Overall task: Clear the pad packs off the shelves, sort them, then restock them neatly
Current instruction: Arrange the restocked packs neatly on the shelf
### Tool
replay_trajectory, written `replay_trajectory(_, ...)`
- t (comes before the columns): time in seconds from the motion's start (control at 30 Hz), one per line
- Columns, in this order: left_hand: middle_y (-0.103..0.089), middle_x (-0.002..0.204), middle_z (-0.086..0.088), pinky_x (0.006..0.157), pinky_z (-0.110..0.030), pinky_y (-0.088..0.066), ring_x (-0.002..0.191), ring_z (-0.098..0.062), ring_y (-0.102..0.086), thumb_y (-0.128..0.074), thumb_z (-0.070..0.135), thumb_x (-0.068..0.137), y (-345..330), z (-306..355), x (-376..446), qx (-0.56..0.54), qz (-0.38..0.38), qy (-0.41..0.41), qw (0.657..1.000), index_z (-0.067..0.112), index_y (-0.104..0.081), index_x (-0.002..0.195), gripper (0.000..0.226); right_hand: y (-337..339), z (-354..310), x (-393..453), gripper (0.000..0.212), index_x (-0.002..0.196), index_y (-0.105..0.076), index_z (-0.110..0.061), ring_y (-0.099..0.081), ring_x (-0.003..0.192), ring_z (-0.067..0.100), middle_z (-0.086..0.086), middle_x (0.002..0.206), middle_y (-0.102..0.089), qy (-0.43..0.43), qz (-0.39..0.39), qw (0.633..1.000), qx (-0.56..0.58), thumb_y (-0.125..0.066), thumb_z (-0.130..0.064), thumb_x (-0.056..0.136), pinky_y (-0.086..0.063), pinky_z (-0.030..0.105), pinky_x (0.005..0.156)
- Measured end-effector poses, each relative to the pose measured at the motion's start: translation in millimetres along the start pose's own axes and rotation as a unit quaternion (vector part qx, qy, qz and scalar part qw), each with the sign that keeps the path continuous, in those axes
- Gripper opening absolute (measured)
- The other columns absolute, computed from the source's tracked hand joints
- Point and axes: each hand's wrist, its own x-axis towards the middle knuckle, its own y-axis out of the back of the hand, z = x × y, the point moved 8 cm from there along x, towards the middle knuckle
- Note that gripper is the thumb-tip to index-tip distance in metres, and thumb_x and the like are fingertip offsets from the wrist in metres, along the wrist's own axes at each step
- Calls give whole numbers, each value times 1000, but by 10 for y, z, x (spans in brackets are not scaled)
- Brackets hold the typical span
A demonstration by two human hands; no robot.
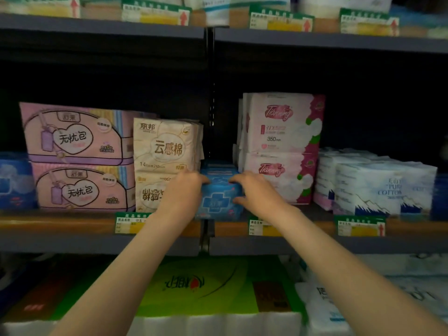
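Right now I am facing the middle shelf (60,221), the widest thing before me, and I am judging this to be either the clearing or the restocking step; which of the two I cannot tell. Along its left stretch the pink packs (75,156) are sitting two high, then the cream packs (164,163) stacked beside them. Past the upright post the white-and-pink packs (281,146) are standing tall, with the white cotton packs (378,185) nearer the right end. Between the cream and the white-and-pink stacks, at the front edge of the shelf where the two bays meet, I am holding the blue pad pack (219,200). My left hand (181,192) is curling round its left side and my right hand (254,190) is clamping its right side, fingers wrapped over the top. It is standing with its printed face towards me and its long axis running upright, tilted slightly. Next I would need to keep both sides squeezed evenly and move it straight through the narrow gap, without dragging the neighbouring stacks.
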Motion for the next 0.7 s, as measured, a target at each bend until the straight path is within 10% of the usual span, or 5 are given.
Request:
replay_trajectory(0.4, -55, 126, -10, 93, -33, -42, 116, -25, -51, -51, 6, 93, -7, 73, 32, 80, -37, -61, 994, 21, -49, 135, 45, -12, 47, 21, 55, 141, -41, -16, -43, 128, 28, 13, 141, -44, -36, -7, 999, -26, -58, -7, 90, -34, 33, 105)
replay_trajectory(0.7, -51, 133, -6, 91, -38, -42, 114, -28, -53, -56, 16, 91, 445, 1199, -63, -87, 43, -186, 978, 16, -48, 136, 46, 1518, 1424, -851, 45, 135, -49, -19, -33, 133, 32, 14, 144, -36, -163, 105, 976, -103, -60, -23, 91, -26, 37, 107)
